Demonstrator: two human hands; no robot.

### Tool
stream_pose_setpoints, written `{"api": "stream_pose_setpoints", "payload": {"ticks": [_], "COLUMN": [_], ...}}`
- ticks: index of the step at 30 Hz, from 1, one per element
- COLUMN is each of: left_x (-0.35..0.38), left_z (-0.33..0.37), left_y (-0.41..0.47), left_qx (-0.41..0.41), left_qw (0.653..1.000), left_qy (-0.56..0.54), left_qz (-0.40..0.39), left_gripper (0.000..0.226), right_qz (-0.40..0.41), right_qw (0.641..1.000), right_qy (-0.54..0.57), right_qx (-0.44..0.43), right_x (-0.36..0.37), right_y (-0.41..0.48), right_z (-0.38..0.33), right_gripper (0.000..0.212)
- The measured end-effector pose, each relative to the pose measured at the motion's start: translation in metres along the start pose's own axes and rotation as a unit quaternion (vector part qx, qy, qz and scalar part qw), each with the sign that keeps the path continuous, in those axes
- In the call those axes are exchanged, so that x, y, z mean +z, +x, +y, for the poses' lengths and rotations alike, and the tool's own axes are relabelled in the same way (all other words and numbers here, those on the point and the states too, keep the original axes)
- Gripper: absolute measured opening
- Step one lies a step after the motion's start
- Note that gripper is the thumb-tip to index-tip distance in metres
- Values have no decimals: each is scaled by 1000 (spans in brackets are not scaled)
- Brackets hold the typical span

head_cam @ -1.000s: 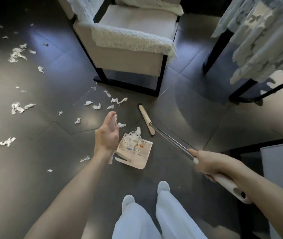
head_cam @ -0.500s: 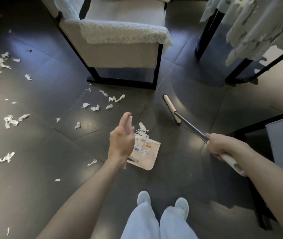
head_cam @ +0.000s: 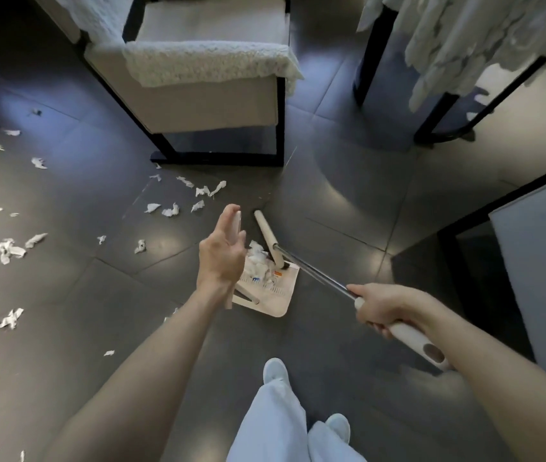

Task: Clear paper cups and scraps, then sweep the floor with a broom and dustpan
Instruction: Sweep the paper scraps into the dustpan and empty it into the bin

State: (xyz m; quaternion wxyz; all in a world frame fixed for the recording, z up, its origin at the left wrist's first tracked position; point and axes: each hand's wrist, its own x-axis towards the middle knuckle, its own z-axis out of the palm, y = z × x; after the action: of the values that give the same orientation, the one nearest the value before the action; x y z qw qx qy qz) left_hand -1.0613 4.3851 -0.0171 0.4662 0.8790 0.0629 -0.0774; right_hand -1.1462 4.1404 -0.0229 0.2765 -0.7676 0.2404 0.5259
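A cream dustpan [head_cam: 276,296] lies on the dark tiled floor with white paper scraps [head_cam: 258,266] piled in it. Its upright handle runs through my left hand [head_cam: 221,256], which holds it from the left side. My right hand [head_cam: 386,310] grips the broom handle [head_cam: 318,273] where the metal shaft meets the white grip. The cream broom head [head_cam: 266,236] rests at the pan's far edge, touching the scraps. More torn paper lies loose on the floor near the chair [head_cam: 178,208] and out to the left [head_cam: 8,250].
A beige armchair [head_cam: 198,95] with a fluffy white throw stands just beyond the pan on black legs. At the top right hangs a lace cloth [head_cam: 464,45] over a black-legged table. Dark-framed furniture [head_cam: 531,261] closes the right side. My white shoes [head_cam: 276,371] stand behind the pan.
The broom head has swung left from open floor to the dustpan's edge. My left hand has stayed on the pan's handle. The view has shifted closer to the chair.
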Motion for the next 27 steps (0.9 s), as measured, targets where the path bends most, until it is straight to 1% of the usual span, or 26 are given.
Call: {"api": "stream_pose_setpoints", "payload": {"ticks": [2, 6, 9, 12, 16, 18, 20, 23, 25, 27], "left_x": [3, 19, 37, 53, 68, 75, 81, 98, 107, 112], "left_z": [2, 4, 11, 14, 3, -6, -9, -2, 9, 13], "left_y": [-13, -52, -86, -121, -162, -180, -196, -212, -218, -219], "left_qx": [7, 51, 61, 69, 79, 83, 119, 217, 229, 214], "left_qw": [1000, 997, 997, 995, 993, 990, 983, 957, 950, 954], "left_qy": [6, 39, 20, -14, 4, 2, 21, 70, 79, 72], "left_qz": [-6, -33, -51, -74, -87, -112, -141, -182, -199, -199], "left_gripper": [38, 41, 44, 51, 50, 49, 45, 44, 49, 47], "right_qz": [16, 52, 72, 75, 76, 71, 70, 71, 76, 86], "right_qw": [1000, 998, 995, 994, 992, 992, 992, 992, 991, 988], "right_qy": [9, 43, 64, 74, 94, 91, 86, 42, 33, 52], "right_qx": [-4, -2, 4, 8, 32, 43, 55, 91, 109, 117], "right_x": [4, 12, 15, 20, 41, 56, 74, 102, 120, 134], "right_y": [-18, -46, -63, -80, -96, -99, -97, -88, -78, -69], "right_z": [24, 78, 119, 161, 217, 242, 266, 290, 301, 310], "right_gripper": [79, 80, 79, 78, 77, 76, 77, 77, 75, 75]}}
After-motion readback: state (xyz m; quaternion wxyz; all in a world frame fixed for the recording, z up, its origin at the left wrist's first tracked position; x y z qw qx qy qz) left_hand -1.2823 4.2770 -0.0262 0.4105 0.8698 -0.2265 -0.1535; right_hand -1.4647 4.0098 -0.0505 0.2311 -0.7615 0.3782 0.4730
